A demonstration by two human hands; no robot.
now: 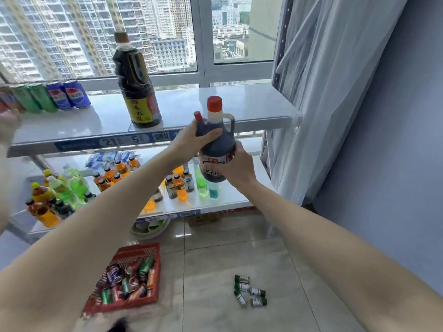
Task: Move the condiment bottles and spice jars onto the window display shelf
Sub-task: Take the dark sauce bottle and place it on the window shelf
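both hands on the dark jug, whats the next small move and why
Probably lift the dark jug a little and forward, then set it upright on the top shelf right of the tall dark bottle. The left hand holds its neck, the right hand its lower body, and its base hangs below the shelf's front edge. That stretch of shelf is bare.

A small shop, set up by a high-rise window: metal display shelving [153,140] carries price-tag strips [115,141] with barcodes; at nine o'clock soda cans [69,94] stand in rows, below them bottled drinks [112,173], and at six o'clock a carton of cans [129,279] sits on the floor.
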